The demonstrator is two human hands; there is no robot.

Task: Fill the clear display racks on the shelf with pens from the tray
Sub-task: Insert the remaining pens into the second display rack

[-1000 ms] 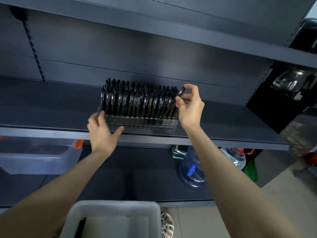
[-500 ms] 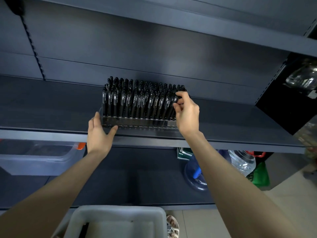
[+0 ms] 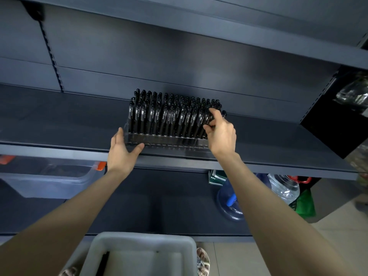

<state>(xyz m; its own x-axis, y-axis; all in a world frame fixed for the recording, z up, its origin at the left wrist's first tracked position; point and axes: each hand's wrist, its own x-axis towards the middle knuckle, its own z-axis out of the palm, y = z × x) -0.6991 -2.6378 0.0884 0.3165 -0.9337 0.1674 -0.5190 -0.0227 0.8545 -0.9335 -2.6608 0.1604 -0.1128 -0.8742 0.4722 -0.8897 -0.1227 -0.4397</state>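
Pens [image 3: 159,116] stand upright and close together in the clear rack [image 3: 169,139] on the shelf [image 3: 59,120] at the centre of the frame, long axis pointing to the top of the frame. The right hand [image 3: 221,134] is at the right end of the rack, thumb and curled fingers pinching one black pen [image 3: 208,119] there, so I judge the pen must slide down along this same axis. The left hand [image 3: 122,152] is spread, thumb on the front left corner of the rack; the tray [image 3: 139,238] lies at bottom centre, well below both hands.
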